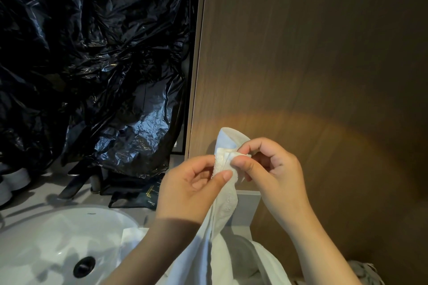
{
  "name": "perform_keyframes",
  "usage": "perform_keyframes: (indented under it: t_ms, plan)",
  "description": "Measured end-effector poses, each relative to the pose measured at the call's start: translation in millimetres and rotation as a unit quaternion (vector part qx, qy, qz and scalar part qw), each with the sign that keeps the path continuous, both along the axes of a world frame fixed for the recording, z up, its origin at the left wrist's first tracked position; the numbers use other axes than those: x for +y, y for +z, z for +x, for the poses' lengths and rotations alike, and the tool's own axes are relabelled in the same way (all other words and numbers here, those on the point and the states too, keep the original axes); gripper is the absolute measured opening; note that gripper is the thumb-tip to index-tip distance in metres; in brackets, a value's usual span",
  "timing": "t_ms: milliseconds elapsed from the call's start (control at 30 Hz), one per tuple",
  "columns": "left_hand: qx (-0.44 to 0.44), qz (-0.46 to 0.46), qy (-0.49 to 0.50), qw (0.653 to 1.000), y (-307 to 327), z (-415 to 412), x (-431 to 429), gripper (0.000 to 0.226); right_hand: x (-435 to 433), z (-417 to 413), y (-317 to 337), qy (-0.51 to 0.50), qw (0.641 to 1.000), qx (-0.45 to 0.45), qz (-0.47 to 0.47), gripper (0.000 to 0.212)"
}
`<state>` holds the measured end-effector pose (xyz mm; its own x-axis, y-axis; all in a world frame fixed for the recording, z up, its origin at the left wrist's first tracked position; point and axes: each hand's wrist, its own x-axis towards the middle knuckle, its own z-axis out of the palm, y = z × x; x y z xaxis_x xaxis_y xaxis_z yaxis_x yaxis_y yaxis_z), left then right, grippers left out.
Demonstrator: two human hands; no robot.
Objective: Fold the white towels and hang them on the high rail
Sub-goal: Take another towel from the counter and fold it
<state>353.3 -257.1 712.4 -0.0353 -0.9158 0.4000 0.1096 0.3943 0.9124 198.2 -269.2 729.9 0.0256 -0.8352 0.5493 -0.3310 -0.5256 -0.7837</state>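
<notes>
Writing: a dark bag (143, 192) on the worktop (34, 199) behind the basin shows faint gold marks, too small and dim to read
Towel: a white towel (225, 203) is held up in front of the brown wood wall panel (312, 65), its top corner bunched between both hands, the rest hanging straight down to a heap of white cloth at the bottom edge of the view
Left hand: left hand (192, 187) has thumb and fingers pinched on the towel's top hem from the left side
Right hand: right hand (275, 169) has curled fingers and thumb gripping the same bunched corner from the right, touching the left thumb's tip
Basin: a white sink (46, 238) with a dark drain sits in the worktop's near left part, below and left of the towel
Backdrop: crumpled black plastic sheeting (92, 53) covers the area behind the worktop's far edge
</notes>
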Motion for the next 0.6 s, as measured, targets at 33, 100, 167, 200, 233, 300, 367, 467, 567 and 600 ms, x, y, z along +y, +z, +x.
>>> perform_keyframes:
  t_ms: [33,100,167,200,233,300,367,467,567,600]
  plan:
    - [-0.010,-0.006,0.012,1.000,-0.3,0.6,-0.9,0.025,-1.1,0.1,0.4,-0.003,1.000,0.006,-0.003,0.005]
    - [-0.014,-0.017,0.019,1.000,1.1,3.7,-3.3,0.020,-3.8,-3.5,0.9,-0.005,1.000,0.029,-0.007,0.013]
    - [-0.005,-0.017,0.017,1.000,5.3,10.9,-7.2,0.013,-7.5,-11.3,2.1,-0.008,0.997,0.078,-0.001,0.020]
    - [-0.008,-0.019,0.019,1.000,8.5,16.2,-9.8,0.013,-9.5,-16.8,3.1,-0.016,0.993,0.117,-0.002,0.024]
    - [-0.018,-0.026,0.021,0.999,12.2,21.5,-13.1,0.012,-11.5,-23.3,4.6,-0.027,0.987,0.161,-0.009,0.028]
    - [-0.042,-0.046,0.029,0.998,21.2,31.8,-20.0,0.011,-15.1,-37.2,9.8,-0.043,0.970,0.239,-0.028,0.031]
    - [-0.054,-0.066,0.049,0.995,31.1,41.3,-28.0,0.010,-18.1,-49.7,17.6,-0.055,0.951,0.300,-0.044,0.031]
    - [-0.087,-0.088,0.096,0.988,44.0,49.8,-44.0,0.009,-20.1,-63.8,32.9,-0.086,0.922,0.370,-0.079,0.035]
    - [-0.146,-0.114,0.160,0.970,52.8,52.6,-56.0,0.009,-19.4,-65.5,51.3,-0.115,0.901,0.397,-0.132,0.041]
    - [-0.160,-0.127,0.178,0.963,55.0,53.2,-57.5,0.012,-18.9,-63.1,57.3,-0.124,0.898,0.392,-0.155,0.040]
